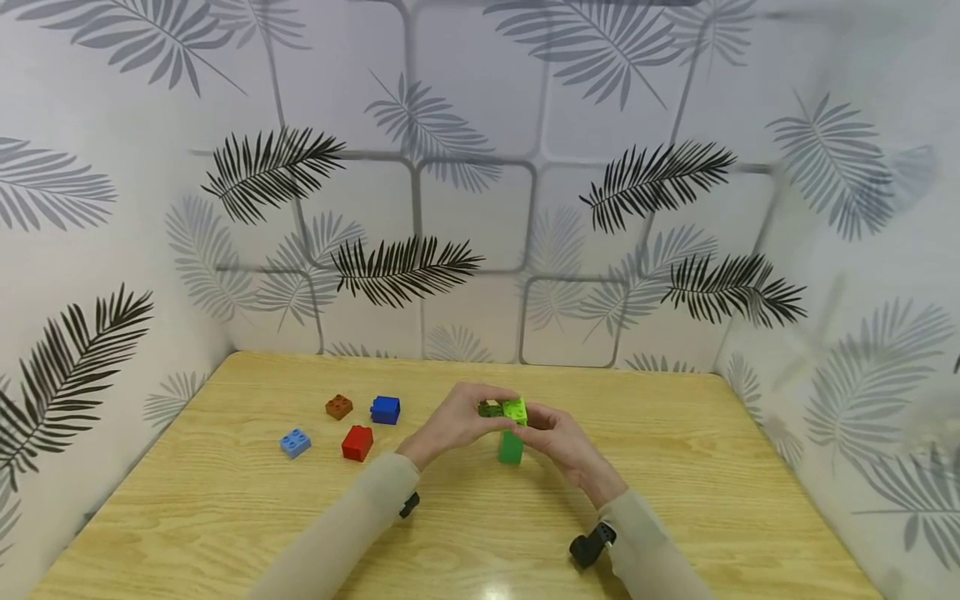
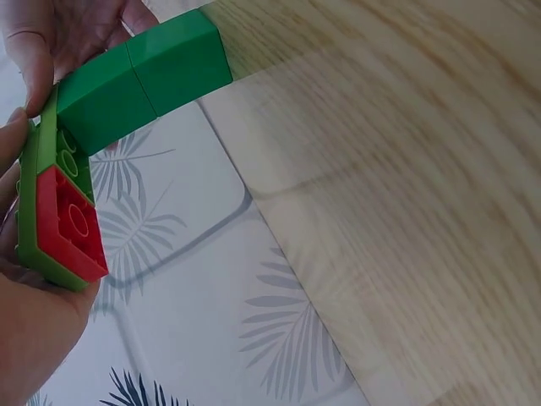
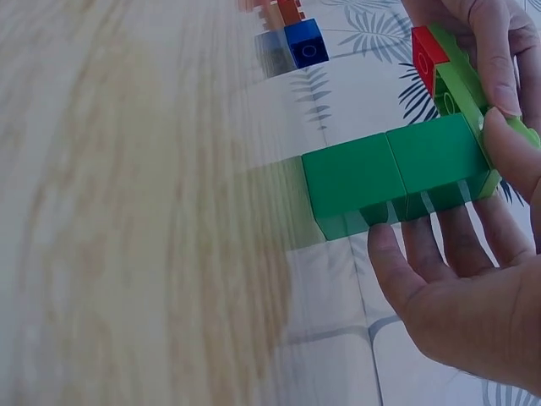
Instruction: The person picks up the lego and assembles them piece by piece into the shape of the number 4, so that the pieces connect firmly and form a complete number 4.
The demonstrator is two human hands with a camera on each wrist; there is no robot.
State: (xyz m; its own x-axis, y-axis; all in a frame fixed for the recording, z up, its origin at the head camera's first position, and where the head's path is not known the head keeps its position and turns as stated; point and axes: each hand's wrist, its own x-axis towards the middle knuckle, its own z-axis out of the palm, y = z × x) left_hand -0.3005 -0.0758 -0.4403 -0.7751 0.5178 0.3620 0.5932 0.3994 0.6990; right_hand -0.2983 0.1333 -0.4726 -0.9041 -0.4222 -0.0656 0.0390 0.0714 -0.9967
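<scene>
Beige sleeves (image 1: 345, 525) nearest me. Left hand (image 1: 456, 421) pinches green-and-red plastic brick assembly (image 1: 512, 448) over wooden table (image 1: 480, 521) mid-area; right hand (image 1: 562, 446) grips it too, both hiding parts. Leftward, plastic: brown brick (image 1: 339, 407), light-blue brick (image 1: 296, 443), red brick (image 1: 357, 444), blue brick (image 1: 386, 410).

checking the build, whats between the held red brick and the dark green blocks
A light green brick, hollow underside showing, in the left wrist view.

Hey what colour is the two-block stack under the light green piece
The stack is plain green, seen best in the right wrist view.
</scene>
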